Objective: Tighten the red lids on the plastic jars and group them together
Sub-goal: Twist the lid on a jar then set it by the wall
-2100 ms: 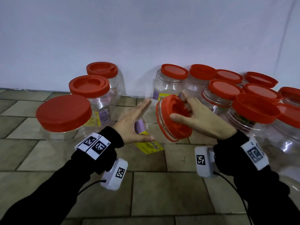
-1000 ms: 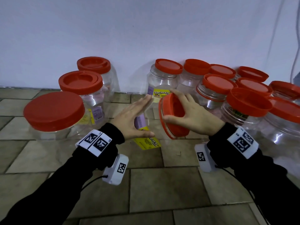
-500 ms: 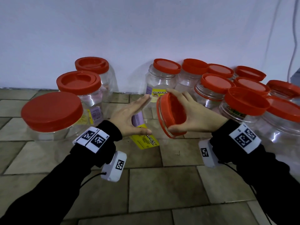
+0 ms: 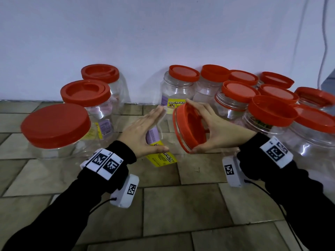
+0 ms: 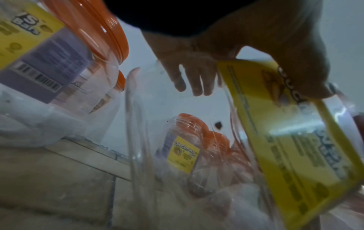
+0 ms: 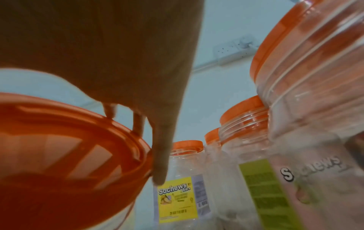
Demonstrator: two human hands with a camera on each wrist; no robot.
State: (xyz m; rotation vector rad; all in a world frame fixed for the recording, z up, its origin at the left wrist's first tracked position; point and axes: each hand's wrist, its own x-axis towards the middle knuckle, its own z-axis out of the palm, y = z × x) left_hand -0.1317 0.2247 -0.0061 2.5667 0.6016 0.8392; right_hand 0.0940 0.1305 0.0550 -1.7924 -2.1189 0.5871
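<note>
The person is holding a clear jar (image 4: 163,140) tipped onto its side between the two hands, its long axis running across from one palm to the other, with the mouth end turned toward the right hand (image 4: 215,131). That hand's fingers are curling over the top rim of the red lid (image 4: 190,131) and the thumb is hooking under its lower edge, so it is gripping the lid at the mouth. The left hand (image 4: 143,134) is lying against the opposite, base end with fingers straight and together, the thumb resting on the yellow label (image 4: 162,157) below; it is bracing rather than clutching. The right hand is the one placed for the twist, which would be turning about that sideways axis.

The held jar is looking empty through its wall. Beyond and to the right of the right fingers a cluster of capped jars (image 4: 272,109) is standing upright against the wall (image 4: 163,33), packed closely; most appear empty. To the left of the left fingers three more capped jars (image 4: 56,127) are standing apart from that cluster on the tiled floor (image 4: 181,205)
</note>
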